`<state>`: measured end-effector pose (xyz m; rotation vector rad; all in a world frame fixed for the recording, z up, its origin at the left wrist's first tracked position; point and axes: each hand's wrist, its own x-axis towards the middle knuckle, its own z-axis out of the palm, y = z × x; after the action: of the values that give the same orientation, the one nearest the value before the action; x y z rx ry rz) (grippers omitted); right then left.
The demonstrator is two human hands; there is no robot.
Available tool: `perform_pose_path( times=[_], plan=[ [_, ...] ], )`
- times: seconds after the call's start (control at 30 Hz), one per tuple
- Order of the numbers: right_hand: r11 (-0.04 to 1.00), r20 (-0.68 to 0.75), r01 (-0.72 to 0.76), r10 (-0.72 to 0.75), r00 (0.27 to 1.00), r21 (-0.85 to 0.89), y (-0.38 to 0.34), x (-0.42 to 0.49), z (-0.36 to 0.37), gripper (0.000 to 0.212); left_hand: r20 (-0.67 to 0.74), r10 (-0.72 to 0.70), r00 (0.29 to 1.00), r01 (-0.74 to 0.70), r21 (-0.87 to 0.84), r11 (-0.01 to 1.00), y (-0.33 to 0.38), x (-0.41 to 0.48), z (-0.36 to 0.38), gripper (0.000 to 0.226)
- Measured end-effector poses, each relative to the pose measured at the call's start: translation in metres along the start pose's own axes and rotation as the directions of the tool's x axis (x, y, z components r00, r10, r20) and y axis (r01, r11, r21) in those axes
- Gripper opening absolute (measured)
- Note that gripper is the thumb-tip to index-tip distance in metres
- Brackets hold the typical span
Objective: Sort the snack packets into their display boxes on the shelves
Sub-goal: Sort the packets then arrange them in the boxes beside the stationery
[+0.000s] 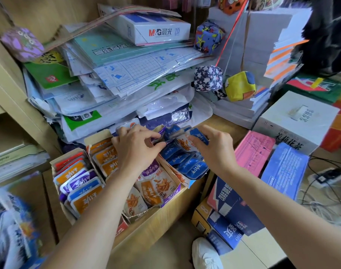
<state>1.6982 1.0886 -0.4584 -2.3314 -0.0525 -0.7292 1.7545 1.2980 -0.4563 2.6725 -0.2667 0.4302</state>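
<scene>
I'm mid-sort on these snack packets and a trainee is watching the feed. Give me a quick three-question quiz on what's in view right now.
1. The right hand pinches a packet. What colour is it? A orange, B blue, C green.
2. True or false: the left hand lies flat and empty.
3. Fill in: the white M&G box lies on top of a pile of ____.
Key: 1 B. 2 False: its fingers are curled and pinch a purple packet. 3 papers.
</scene>
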Motion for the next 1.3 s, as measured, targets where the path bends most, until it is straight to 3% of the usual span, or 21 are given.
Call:
perform_pose_path(
  times=[0.1, 0.23, 0.33, 0.57, 0.67, 0.83, 0.97, 1.03, 1.17, 1.3],
  plan=[
    [0.993, 0.107, 0.075, -0.065, 0.992, -0.093, 0.001, -0.003, 0.004, 0.018, -0.042, 0.019, 0.999, -0.019, -0.002, 1.000, -0.002, -0.001, 0.001, 0.028],
    [0.982, 0.264, 0.083, -0.035, 0.964, -0.171, -0.002, -0.005, -0.004, 0.044, -0.178, 0.257, 0.950, -0.258, 0.017, 0.966, -0.009, -0.002, 0.006, 0.013],
    [0.982, 0.273, 0.096, -0.050, 0.961, -0.160, -0.005, -0.008, -0.015, 0.060, -0.253, 0.333, 0.908, -0.331, 0.050, 0.942, -0.009, -0.003, 0.007, 0.017],
    [0.981, 0.323, 0.125, -0.071, 0.944, -0.151, -0.010, -0.010, -0.019, 0.059, -0.279, 0.307, 0.910, -0.300, 0.072, 0.951, -0.009, -0.004, 0.006, 0.015],
    [0.978, 0.363, 0.138, -0.074, 0.929, -0.155, -0.007, -0.010, -0.019, 0.059, -0.291, 0.343, 0.893, -0.350, 0.029, 0.936, -0.010, -0.005, 0.008, 0.027],
    [0.978, 0.441, 0.151, -0.074, 0.894, -0.141, -0.004, -0.011, -0.017, 0.064, -0.239, 0.361, 0.901, -0.378, -0.029, 0.925, -0.016, -0.002, 0.008, 0.024],
    [0.984, 0.477, 0.135, -0.063, 0.877, -0.119, 0.000, -0.008, -0.019, 0.066, -0.195, 0.441, 0.876, -0.462, -0.079, 0.883, -0.015, -0.004, 0.007, 0.034],
    [0.982, 0.502, 0.142, -0.060, 0.863, -0.127, 0.001, -0.008, -0.021, 0.068, -0.166, 0.454, 0.875, -0.470, -0.070, 0.880, -0.015, -0.003, 0.007, 0.025],
    [0.976, 0.510, 0.155, -0.055, 0.858, -0.155, 0.000, -0.008, -0.022, 0.069, -0.102, 0.394, 0.913, -0.399, -0.027, 0.917, -0.018, -0.001, 0.010, 0.024],
    [0.975, 0.516, 0.154, -0.049, 0.855, -0.162, -0.003, -0.010, -0.023, 0.070, -0.113, 0.301, 0.947, -0.313, -0.107, 0.944, -0.016, -0.001, 0.011, 0.023]
  ],
)
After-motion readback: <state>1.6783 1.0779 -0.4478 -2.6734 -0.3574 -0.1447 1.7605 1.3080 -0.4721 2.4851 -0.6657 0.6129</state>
